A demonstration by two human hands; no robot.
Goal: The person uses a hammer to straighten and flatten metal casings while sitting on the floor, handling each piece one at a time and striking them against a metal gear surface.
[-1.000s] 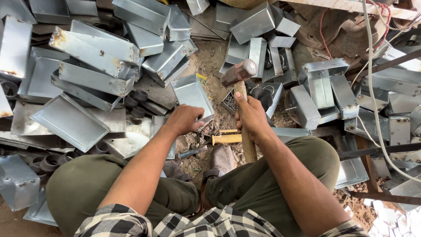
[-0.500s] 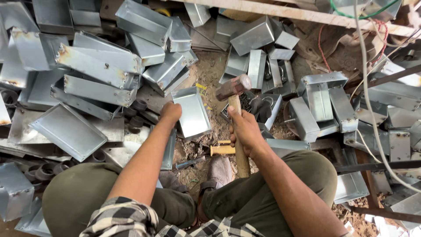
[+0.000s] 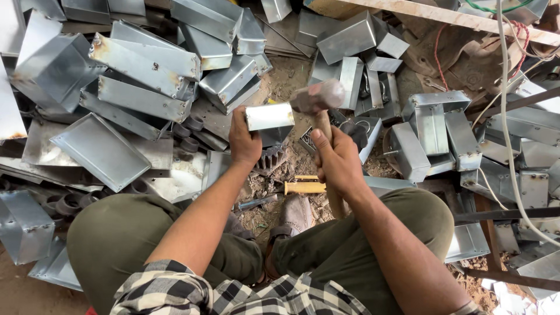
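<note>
My left hand (image 3: 244, 139) grips a small bent sheet-metal box (image 3: 269, 116), held up over the dirt between my knees. My right hand (image 3: 335, 160) is closed around the wooden handle of a hammer (image 3: 318, 96). The hammer's round steel head is raised and sits right beside the box's right end. On the ground under both hands lies a yellow-handled tool (image 3: 304, 187). Next to it is a small dark toothed metal part (image 3: 269, 158).
Piles of galvanised sheet-metal boxes and trays surround me, a heap at left (image 3: 140, 76) and another at right (image 3: 431, 125). A wooden beam (image 3: 443, 17), white cable (image 3: 506, 111) and red cord cross the upper right. My foot (image 3: 296, 214) rests on dirt.
My left hand picked the metal box up off the ground and lifted it. The hammer head rose beside it.
</note>
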